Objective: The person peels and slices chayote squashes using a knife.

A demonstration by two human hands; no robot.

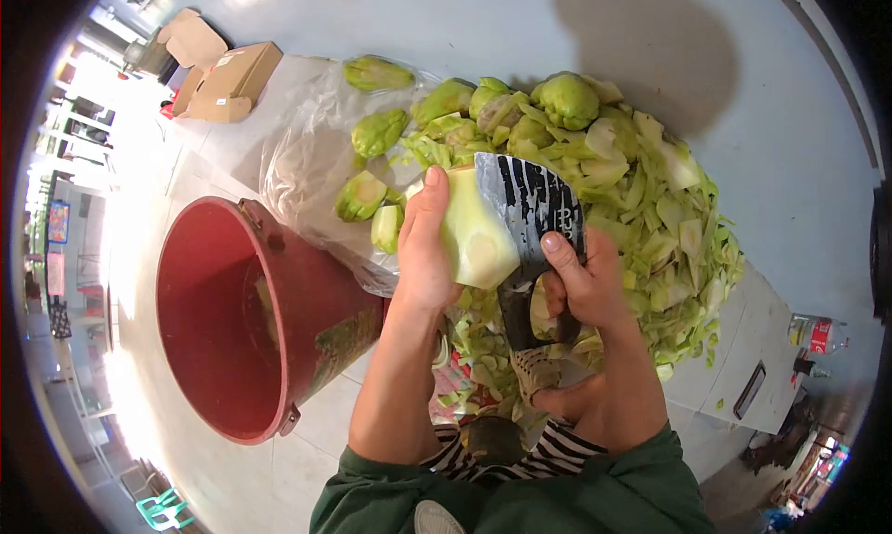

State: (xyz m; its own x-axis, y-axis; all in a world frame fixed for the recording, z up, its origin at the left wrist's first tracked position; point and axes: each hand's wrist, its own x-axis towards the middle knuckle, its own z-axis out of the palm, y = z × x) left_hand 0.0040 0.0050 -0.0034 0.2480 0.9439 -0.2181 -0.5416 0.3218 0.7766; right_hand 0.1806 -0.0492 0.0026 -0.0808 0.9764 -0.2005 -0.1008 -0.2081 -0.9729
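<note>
My left hand (pixel 426 246) is wrapped round a pale, peeled chayote (pixel 478 246), thumb on its upper side. My right hand (pixel 590 278) grips a knife (pixel 534 204) with a broad blade striped black and grey and a dark handle, the thumb pressed on the blade. The blade lies against the chayote's right side. Behind my hands, several unpeeled green chayotes (pixel 567 102) sit at the top of a big heap of peelings (pixel 664 227). A few partly peeled chayotes (pixel 360 197) lie just left of my left hand.
A large red bucket (pixel 330 288) stands tilted in view at my left. Behind it spreads a clear plastic bag (pixel 311 167), with an open cardboard box (pixel 232 83) farther back by the wall. On the right lies a plastic bottle (pixel 818 335). A green plastic chair (pixel 163 511) shows at lower left.
</note>
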